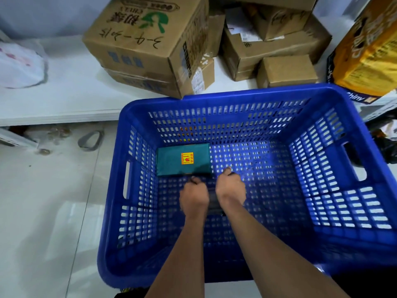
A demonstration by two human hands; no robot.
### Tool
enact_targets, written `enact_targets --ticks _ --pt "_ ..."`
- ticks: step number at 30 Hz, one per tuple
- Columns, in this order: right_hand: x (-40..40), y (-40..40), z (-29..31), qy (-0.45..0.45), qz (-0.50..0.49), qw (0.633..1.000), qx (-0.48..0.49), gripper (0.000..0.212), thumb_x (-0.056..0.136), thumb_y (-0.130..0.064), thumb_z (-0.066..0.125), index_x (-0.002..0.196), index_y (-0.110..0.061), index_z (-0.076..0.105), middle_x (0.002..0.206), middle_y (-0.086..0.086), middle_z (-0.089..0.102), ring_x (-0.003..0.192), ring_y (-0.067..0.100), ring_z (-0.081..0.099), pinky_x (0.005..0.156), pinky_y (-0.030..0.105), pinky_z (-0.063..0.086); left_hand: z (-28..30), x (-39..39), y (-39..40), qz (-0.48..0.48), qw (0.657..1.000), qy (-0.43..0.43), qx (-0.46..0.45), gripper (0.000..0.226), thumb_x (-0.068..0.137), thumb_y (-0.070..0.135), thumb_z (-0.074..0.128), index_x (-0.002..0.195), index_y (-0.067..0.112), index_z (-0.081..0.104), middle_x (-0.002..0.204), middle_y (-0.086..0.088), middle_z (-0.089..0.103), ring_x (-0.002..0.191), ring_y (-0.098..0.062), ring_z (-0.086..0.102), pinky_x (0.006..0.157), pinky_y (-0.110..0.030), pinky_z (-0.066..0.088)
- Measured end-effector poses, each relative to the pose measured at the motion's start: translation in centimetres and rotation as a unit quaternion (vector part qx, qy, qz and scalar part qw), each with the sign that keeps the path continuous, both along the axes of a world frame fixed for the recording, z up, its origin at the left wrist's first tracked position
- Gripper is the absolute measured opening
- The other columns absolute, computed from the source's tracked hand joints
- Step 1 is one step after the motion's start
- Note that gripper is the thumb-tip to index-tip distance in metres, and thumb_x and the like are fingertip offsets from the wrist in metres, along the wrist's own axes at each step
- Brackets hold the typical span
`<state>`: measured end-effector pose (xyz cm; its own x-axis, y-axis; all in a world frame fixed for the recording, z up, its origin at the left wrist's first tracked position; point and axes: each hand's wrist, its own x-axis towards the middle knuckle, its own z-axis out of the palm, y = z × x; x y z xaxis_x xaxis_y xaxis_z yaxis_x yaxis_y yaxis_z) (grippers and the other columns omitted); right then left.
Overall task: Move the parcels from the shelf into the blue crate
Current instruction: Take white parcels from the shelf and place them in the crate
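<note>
Head view: both hands, left hand (194, 195) and right hand (230, 186), grip a dark parcel (214, 203) low in the blue crate (247, 97), mid-frame, beside a teal parcel (183, 159) (fragile sticker). Placing step, I'd say; next, letting go, then the cardboard boxes (286, 70) on the shelf (64, 100), upper frame.

Head-worn wide view, steeply down (seemingly close) into blue crate (214, 100), shelf (64, 100) beyond.

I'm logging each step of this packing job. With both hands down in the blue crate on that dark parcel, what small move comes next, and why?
Probably lower the dark parcel to the floor of the blue crate and let go. Left hand and right hand grip it low inside, just in front of the green parcel already lying there.
</note>
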<state>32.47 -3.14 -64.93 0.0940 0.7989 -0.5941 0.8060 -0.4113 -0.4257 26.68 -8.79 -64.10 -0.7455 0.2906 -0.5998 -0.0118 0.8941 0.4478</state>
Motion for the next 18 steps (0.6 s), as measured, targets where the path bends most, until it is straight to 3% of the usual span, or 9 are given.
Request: enact_targets --ticks 4,6,8,10,13,15,18 --pt "-0.8 2.0 -0.5 0.075 -0.035 0.995 0.056 0.052 0.101 -0.043 0.032 0.090 -0.005 0.066 0.090 0.017 0.068 0.081 0.033 0.063 0.071 0.036 0.051 -0.2 -1.7 1.8 0.058 0.997 -0.036 0.044 0.048 0.104 0.033 0.030 0.123 0.001 0.058 0.129 -0.022 0.058 0.118 -0.038 0.053 0.093 -0.038 0.040" --pt "-0.8 3.1 -0.6 0.126 -0.055 0.988 0.076 0.044 0.100 -0.035 0.040 0.078 -0.005 0.063 0.081 0.016 0.067 0.069 0.029 0.059 0.065 0.031 0.046 -0.7 -2.6 2.6 0.074 0.991 -0.065 0.090 0.043 0.101 0.035 0.037 0.116 0.006 0.063 0.122 -0.018 0.063 0.112 -0.036 0.056 0.089 -0.037 0.041" --pt "-0.5 3.7 -1.0 0.173 -0.081 0.978 0.090 0.038 0.099 -0.029 0.044 0.075 -0.005 0.063 0.077 0.014 0.068 0.066 0.026 0.060 0.063 0.028 0.044 -1.2 -2.9 3.0 0.067 0.983 -0.090 0.144 0.035 0.098 0.033 0.043 0.101 0.011 0.070 0.107 -0.010 0.071 0.103 -0.029 0.062 0.084 -0.032 0.044" --pt "-0.3 3.8 -1.1 0.194 -0.100 0.970 0.103 0.036 0.097 -0.027 0.045 0.078 -0.005 0.065 0.075 0.012 0.070 0.069 0.026 0.064 0.065 0.030 0.049 -1.0 -2.8 3.0 0.086 0.973 -0.110 0.183 0.031 0.099 0.028 0.047 0.098 0.009 0.071 0.098 -0.005 0.074 0.096 -0.020 0.065 0.080 -0.027 0.041" --pt "-0.2 3.2 -1.3 0.153 -0.099 0.977 0.113 0.038 0.098 -0.029 0.044 0.077 -0.003 0.062 0.074 0.013 0.067 0.069 0.030 0.063 0.062 0.031 0.046 -0.8 -2.9 2.8 0.132 0.964 -0.129 0.189 0.031 0.098 0.026 0.047 0.093 0.008 0.072 0.092 -0.004 0.074 0.093 -0.019 0.067 0.080 -0.028 0.044" --pt "-0.4 3.6 -0.8 0.085 -0.089 0.991 0.058 0.040 0.100 -0.033 0.039 0.094 -0.003 0.064 0.092 0.017 0.068 0.083 0.032 0.065 0.068 0.034 0.049 -1.2 -3.0 2.7 0.140 0.967 -0.146 0.155 0.031 0.091 0.029 0.048 0.090 0.012 0.073 0.095 -0.004 0.072 0.097 -0.027 0.065 0.089 -0.035 0.049" --pt "-0.8 4.7 -1.2 0.054 -0.039 0.996 -0.056 0.042 0.103 -0.025 0.028 0.132 -0.006 0.050 0.130 0.017 0.056 0.118 0.032 0.054 0.094 0.041 0.044 -2.6 -3.7 3.0 0.125 0.966 -0.194 0.112 0.049 0.081 0.040 0.043 0.109 0.009 0.069 0.116 -0.012 0.066 0.106 -0.032 0.062 0.097 -0.045 0.050"
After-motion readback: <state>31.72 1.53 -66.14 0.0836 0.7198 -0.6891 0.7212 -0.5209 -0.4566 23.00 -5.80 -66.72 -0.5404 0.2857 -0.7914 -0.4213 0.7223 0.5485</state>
